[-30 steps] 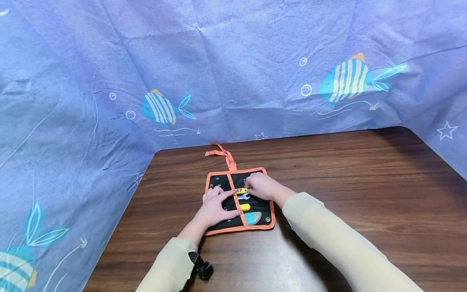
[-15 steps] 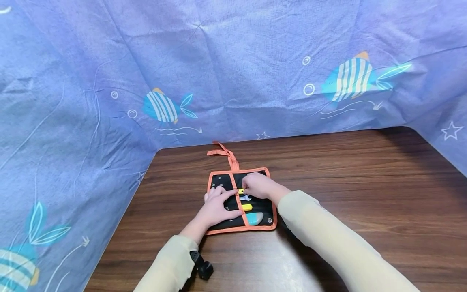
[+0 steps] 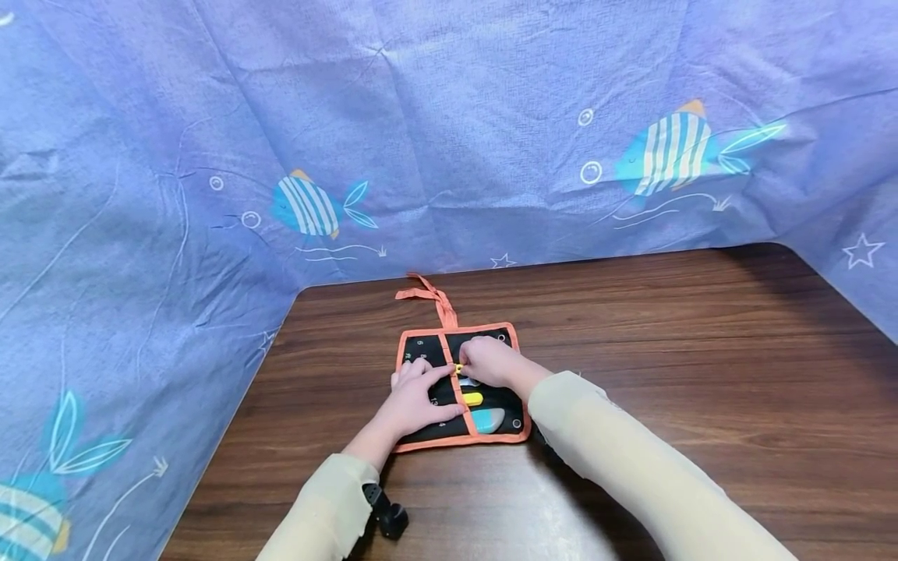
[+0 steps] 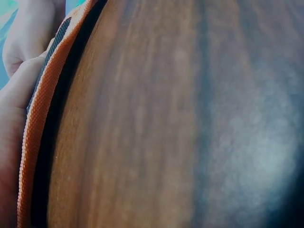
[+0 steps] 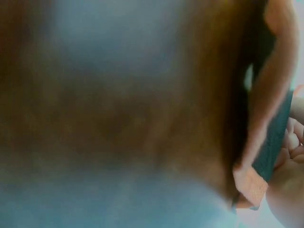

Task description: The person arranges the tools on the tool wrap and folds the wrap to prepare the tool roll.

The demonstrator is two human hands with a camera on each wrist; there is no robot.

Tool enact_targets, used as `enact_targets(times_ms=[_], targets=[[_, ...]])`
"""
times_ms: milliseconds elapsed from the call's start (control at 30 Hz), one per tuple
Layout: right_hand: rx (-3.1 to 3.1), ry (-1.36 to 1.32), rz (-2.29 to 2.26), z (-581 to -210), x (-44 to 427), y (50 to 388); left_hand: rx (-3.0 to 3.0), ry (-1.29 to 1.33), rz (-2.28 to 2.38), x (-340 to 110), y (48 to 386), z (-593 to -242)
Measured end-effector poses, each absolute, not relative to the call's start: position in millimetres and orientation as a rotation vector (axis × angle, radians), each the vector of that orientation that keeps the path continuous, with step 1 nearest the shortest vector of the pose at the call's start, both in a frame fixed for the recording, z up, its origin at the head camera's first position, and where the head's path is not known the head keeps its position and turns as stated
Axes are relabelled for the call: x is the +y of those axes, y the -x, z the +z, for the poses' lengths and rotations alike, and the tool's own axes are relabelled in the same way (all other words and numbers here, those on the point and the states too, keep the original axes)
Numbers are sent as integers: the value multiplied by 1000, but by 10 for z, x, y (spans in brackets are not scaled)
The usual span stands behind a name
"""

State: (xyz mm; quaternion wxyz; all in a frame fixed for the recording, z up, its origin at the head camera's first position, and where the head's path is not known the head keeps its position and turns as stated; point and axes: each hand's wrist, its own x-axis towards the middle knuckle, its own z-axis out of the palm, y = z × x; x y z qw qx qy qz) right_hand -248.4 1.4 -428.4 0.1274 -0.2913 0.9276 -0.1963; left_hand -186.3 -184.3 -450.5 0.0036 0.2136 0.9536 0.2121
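A black tool roll [image 3: 510, 401] with orange trim lies unrolled on the table. My left hand [image 3: 410, 401] rests on its left part, thumb and forefinger spread along the orange pocket edge [image 3: 461, 403]. My right hand [image 3: 494, 362] pinches a small yellow tool [image 3: 459, 368] at that edge; the fingers hide most of it, so its kind is unclear. Below it, out of the pockets, stick a silver open-ended wrench [image 3: 468, 382], a yellow handle [image 3: 472, 399] and a teal-and-grey rounded handle [image 3: 488, 421]. Both wrist views show mainly blurred table and the roll's orange border [image 4: 40, 109].
Orange tie straps [image 3: 443, 305] trail from the roll's far edge over the brown wooden table [image 3: 666, 351]. A black wrist camera [image 3: 393, 520] hangs under the left sleeve. A blue fish-print cloth [image 3: 449, 156] stands behind and to the sides.
The right hand has moved left towards the pocket edge with the yellow tool, and less of the tool shows. It now covers part of the wrench. My left hand has stayed in place.
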Motion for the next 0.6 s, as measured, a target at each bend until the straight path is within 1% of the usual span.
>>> enact_targets(times_ms=[300,600], targets=[[2700,801,-625,-4310,21,2465,2984,-654,655,-1827,1845,-4477],[2684,796,-640,-4184,113,2444,2988,-639,625,-1840,1852,-4493]])
